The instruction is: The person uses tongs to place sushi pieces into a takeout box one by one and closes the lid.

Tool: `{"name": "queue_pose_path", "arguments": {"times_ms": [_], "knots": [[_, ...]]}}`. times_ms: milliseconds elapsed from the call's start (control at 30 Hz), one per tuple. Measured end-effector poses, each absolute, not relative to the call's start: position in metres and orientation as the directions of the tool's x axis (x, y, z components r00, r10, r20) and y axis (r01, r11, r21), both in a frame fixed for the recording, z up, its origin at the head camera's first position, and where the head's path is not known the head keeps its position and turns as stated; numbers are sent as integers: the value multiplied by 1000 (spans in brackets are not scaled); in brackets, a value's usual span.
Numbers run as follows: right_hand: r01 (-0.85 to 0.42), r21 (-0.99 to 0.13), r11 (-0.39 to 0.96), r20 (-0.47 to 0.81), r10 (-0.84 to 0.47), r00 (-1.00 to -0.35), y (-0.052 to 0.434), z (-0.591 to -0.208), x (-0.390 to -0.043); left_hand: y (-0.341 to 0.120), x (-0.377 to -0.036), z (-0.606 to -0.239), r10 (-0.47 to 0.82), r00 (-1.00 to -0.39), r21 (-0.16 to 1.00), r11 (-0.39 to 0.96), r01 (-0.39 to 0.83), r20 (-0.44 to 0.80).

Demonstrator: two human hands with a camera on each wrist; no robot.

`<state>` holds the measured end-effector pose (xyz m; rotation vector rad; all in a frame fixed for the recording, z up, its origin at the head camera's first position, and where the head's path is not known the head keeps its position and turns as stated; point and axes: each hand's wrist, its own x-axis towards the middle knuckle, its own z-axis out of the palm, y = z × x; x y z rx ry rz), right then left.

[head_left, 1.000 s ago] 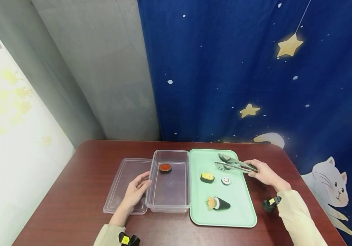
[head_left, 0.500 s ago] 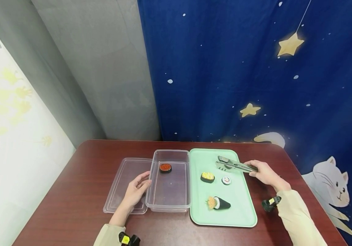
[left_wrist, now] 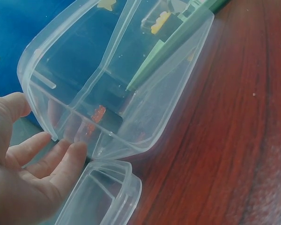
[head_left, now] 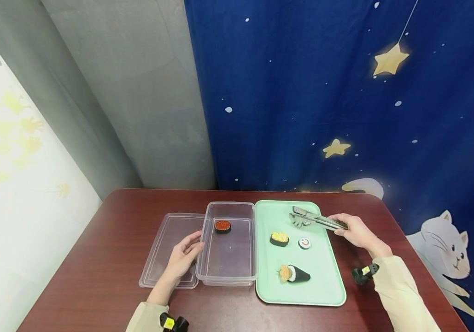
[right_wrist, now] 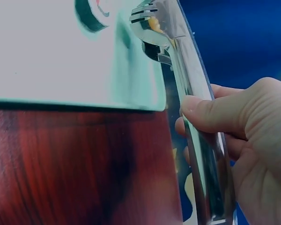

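Your right hand (head_left: 354, 232) grips the shiny metal tongs (head_left: 313, 219), now squeezed nearly closed and empty over the far right corner of the mint-green rectangular tray (head_left: 328, 286), while your left hand (head_left: 183, 256), fingers relaxed, steadies the clear plastic container (head_left: 228, 276).

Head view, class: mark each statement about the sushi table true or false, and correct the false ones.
1. The right hand grips metal tongs. True.
2. The clear container holds three sushi pieces. False: it holds one, the red-topped piece.
3. The green tray lies to the right of the container. True.
4. The left hand holds the cone roll. False: it rests at the container's left wall; the roll lies on the tray.
5. The tongs hold a sushi piece. False: they hold nothing.
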<state>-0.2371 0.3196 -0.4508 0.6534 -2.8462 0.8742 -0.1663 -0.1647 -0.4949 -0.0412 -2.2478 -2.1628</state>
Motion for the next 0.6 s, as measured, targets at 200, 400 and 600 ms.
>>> {"name": "queue_pose_path", "arguments": {"times_ms": [200,400,600], "knots": [[-459,-499,735,248,-387,-888,315,-443,-238,-165,-166,-495,2,-999,998,40,39,39],[-483,-488,727,267,-403,-875,305,-432,-239,-165,-167,-495,8,-999,998,42,39,38],[-539,-479,693,321,-434,-842,290,-424,-242,-166,-167,-495,2,-999,998,49,47,47]]}}
